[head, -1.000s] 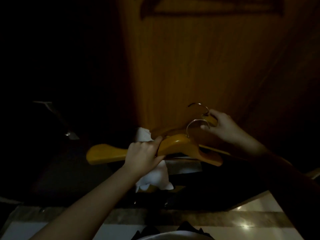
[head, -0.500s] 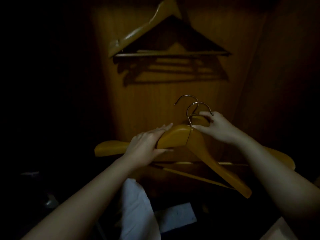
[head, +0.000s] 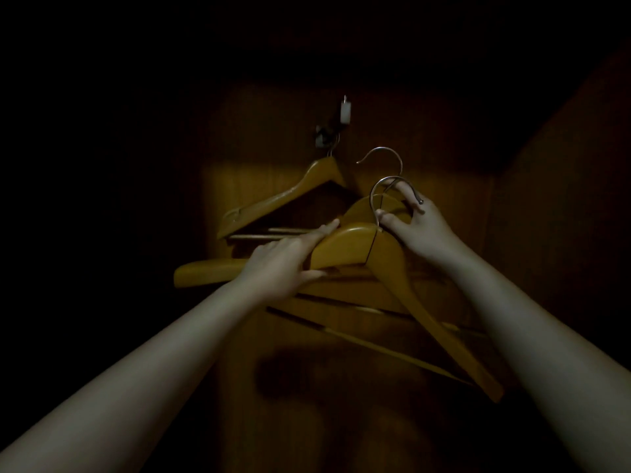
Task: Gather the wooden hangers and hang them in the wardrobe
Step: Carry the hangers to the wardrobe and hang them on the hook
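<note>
Versus 0.5 s ago: held hangers raised, now beside the hung hanger (head: 290,196) in the wardrobe (head: 546,206). Left hand (head: 283,264) closed over the front hanger (head: 358,247) shoulder; right hand (head: 415,227) pinches at the hooks (head: 382,189). Hooks point up; long axis left-right, right end down.

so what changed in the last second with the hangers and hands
The view tipped up: the white cloth and pale floor dropped out of sight, and a hanger on the wardrobe hook came into view. Both hands carried the two hangers up toward it. The left hand kept its grip on the front hanger's shoulder, the right hand by the metal hooks.
</note>
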The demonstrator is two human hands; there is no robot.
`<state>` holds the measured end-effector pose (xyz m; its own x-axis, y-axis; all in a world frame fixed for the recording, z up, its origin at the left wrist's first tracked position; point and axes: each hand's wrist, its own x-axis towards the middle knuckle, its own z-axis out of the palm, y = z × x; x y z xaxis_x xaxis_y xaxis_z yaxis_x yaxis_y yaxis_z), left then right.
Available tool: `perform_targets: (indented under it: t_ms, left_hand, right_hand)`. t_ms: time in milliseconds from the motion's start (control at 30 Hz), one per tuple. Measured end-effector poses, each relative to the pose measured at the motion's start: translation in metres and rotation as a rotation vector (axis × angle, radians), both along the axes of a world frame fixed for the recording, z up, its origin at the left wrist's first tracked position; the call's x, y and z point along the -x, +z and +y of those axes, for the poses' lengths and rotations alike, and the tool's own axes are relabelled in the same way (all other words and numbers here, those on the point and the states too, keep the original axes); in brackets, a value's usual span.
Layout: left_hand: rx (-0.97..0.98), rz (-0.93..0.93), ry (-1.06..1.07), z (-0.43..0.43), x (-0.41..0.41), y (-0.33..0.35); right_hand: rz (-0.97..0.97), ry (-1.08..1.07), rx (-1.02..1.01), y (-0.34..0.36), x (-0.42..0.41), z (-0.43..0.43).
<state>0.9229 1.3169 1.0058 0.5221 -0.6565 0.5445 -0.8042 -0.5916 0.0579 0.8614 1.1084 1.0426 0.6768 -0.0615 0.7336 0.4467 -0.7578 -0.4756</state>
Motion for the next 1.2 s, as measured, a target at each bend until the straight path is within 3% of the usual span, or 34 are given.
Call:
perform_targets:
  t_ms: [200, 367, 700, 833, 967, 1200]
  left_hand:
    - [-0.052, -0.042, 0.087, -0.013, -0.030, 0.058]
    - [-0.088, 0.035, 0.154, -0.026, -0.066, 0.094]
    - [-0.078, 0.161, 0.269, -0.025, -0.109, 0.099]
    - [-0.083, 0.174, 0.307, -0.024, -0.117, 0.094]
    - [-0.056, 0.223, 0.285, -0.022, -0.120, 0.093]
    - [-0.046, 0.243, 0.305, -0.012, -0.120, 0.073]
  right_hand:
    - [0.038, 0.065, -0.121, 0.050, -0.039, -0.011]
    - [0.058, 0.049, -0.134, 0.080, -0.083, -0.018]
    - [0.164, 0.124, -0.126, 0.093, -0.153, -0.018]
    - [0.129, 0.211, -0.290, 0.088, -0.170, -0.017]
    - [0.068, -0.046, -0.086, 0.082, -0.181, -0.015]
    - [0.000, -0.094, 0.010, 0.064, -0.179, -0.008]
